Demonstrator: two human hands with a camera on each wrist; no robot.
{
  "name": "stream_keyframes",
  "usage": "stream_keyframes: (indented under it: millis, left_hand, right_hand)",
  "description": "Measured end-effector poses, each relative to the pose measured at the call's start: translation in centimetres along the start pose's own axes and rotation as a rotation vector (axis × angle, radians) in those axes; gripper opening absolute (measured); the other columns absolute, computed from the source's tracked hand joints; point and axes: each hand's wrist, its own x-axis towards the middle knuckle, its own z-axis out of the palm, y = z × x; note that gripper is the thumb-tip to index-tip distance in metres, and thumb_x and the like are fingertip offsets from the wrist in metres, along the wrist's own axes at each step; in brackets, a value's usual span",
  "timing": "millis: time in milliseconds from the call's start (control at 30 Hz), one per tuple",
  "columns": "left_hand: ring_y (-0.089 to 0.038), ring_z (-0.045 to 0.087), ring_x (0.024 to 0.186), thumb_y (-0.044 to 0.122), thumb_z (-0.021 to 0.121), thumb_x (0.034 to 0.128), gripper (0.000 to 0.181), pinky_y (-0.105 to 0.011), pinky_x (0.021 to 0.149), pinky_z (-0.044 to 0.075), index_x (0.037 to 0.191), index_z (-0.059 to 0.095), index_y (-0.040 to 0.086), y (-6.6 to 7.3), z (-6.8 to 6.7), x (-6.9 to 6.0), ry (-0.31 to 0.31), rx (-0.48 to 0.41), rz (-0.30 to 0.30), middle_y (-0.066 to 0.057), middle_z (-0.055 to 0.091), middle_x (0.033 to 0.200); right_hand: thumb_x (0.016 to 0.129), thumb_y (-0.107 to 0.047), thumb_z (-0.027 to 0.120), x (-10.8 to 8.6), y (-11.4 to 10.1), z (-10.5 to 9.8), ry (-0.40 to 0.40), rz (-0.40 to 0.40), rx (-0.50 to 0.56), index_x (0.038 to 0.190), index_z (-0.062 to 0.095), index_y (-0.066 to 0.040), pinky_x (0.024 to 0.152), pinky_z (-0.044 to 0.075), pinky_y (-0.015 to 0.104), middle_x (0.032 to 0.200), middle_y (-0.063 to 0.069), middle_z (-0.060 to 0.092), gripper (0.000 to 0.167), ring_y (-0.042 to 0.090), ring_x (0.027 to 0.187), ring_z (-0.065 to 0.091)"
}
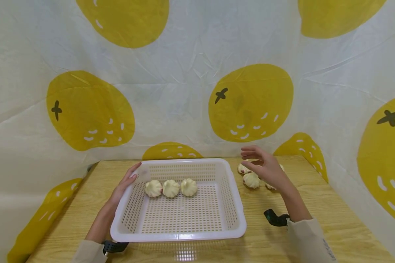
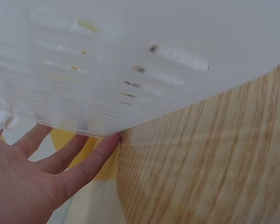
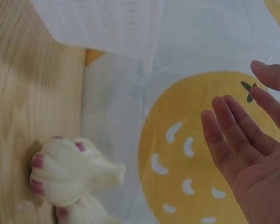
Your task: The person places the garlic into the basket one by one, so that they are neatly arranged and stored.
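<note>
A white plastic basket (image 1: pixel 177 235) with slotted walls rests on the table. Three garlic bulbs (image 1: pixel 170 188) lie in a row inside it, toward the back left. My left hand (image 1: pixel 125 184) touches the basket's left side; in the left wrist view its fingers (image 2: pixel 86 161) extend against the outer wall. To the right of the basket, my right hand (image 1: pixel 264 166) hovers over several loose garlic bulbs (image 1: pixel 251 180), partly covering them. Its thumb and fingers are apart and hold nothing. The right wrist view shows a purple-marked garlic bulb (image 3: pixel 70 170) below the hand.
The wooden table (image 1: pixel 266 233) ends at a white curtain (image 1: pixel 184 91) with yellow fruit prints, which hangs behind and along both sides. Black straps (image 1: pixel 278 218) are on both wrists.
</note>
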Motion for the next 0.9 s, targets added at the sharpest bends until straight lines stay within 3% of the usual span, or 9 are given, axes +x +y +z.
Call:
stream_keyframes:
  millis: [200, 433, 567, 900]
  left_hand:
    - [-0.01, 0.039, 0.141, 0.029, 0.021, 0.1145, 0.056, -0.029, 0.105, 0.045, 0.167, 0.0, 0.024, 0.0, 0.0, -0.1, -0.003, -0.002, 0.004, -0.002, 0.02, 0.16]
    - [-0.009, 0.04, 0.141, 0.031, 0.021, 0.1145, 0.056, -0.029, 0.105, 0.045, 0.167, 0.0, 0.026, -0.1, 0.1, -0.3, 0.007, -0.003, -0.01, -0.004, 0.018, 0.162]
    - [-0.009, 0.039, 0.142, 0.031, 0.021, 0.1145, 0.057, -0.029, 0.105, 0.044, 0.167, 0.0, 0.026, -0.2, 0.0, -0.3, 0.001, -0.006, -0.003, -0.004, 0.017, 0.163]
    - [-0.01, 0.039, 0.142, 0.03, 0.021, 0.1146, 0.056, -0.029, 0.106, 0.045, 0.167, 0.0, 0.025, 0.2, 0.2, -0.2, -0.009, 0.001, 0.007, -0.004, 0.018, 0.162]
  right_hand:
    - [0.103, -0.022, 0.066, -0.9, 1.6, -1.3, 0.032, 0.043, -0.023, 0.144, 0.056, -0.013, 0.091, 0.05, 0.015, 0.135, 0.016, 0.065, 0.044, 0.029, 0.119, 0.064]
    - [0.103, -0.023, 0.066, -1.3, 3.5, -2.8, 0.058, 0.063, -0.069, 0.144, 0.056, -0.01, 0.089, 0.047, 0.01, 0.133, 0.018, 0.066, 0.044, -0.001, 0.109, 0.063]
    - [0.103, -0.024, 0.066, -1.6, 4.4, -3.5, 0.078, 0.077, -0.076, 0.144, 0.055, -0.009, 0.088, 0.046, 0.008, 0.133, 0.019, 0.066, 0.045, -0.01, 0.104, 0.06]
    - [0.103, -0.028, 0.065, -2.7, 5.6, -5.3, 0.11, 0.15, -0.114, 0.146, 0.054, -0.009, 0.08, 0.051, 0.016, 0.132, 0.015, 0.064, 0.048, -0.015, 0.1, 0.056]
